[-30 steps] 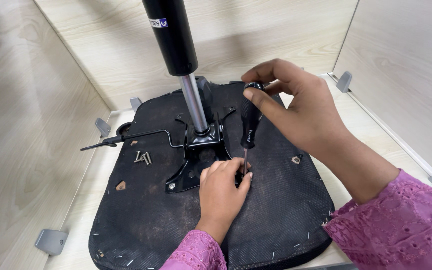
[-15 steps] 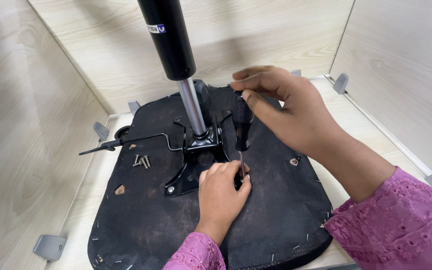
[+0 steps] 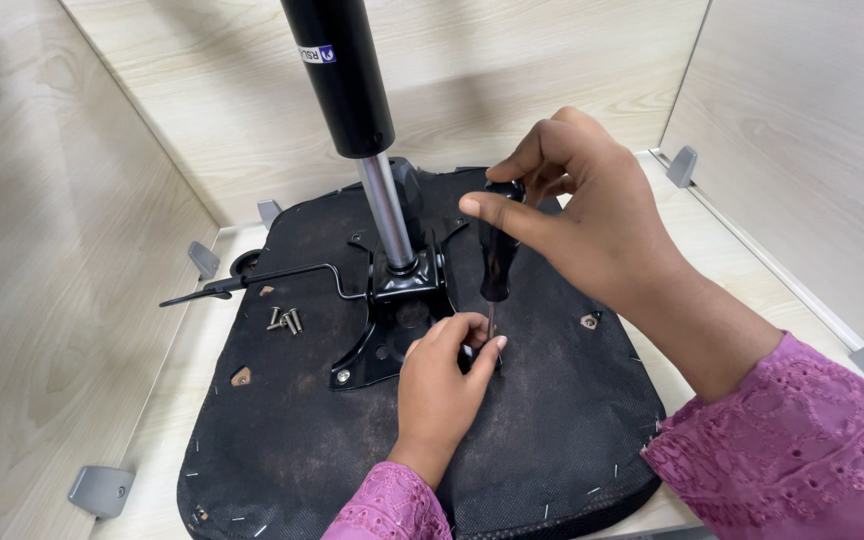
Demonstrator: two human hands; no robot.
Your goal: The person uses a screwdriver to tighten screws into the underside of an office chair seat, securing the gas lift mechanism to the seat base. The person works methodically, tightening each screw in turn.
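Note:
An upturned office chair seat (image 3: 282,440) covered in black fabric lies on the table. A black metal mounting plate (image 3: 397,325) is fixed at its middle, and a gas lift cylinder (image 3: 337,70) rises from it. My right hand (image 3: 582,215) grips the black handle of a screwdriver (image 3: 497,255) that stands upright over the plate's right corner. My left hand (image 3: 442,385) pinches the screwdriver's shaft near its tip, fingers closed around it; whatever is under the tip is hidden. Both sleeves are pink.
Several loose screws (image 3: 284,320) lie on the seat left of the plate. A black lever rod (image 3: 252,282) sticks out to the left. Light wooden walls enclose the table on three sides, with grey corner brackets (image 3: 102,490) at their foot.
My right hand has shifted a little on the screwdriver handle, the fingers turning around it. My left hand stays at the tip.

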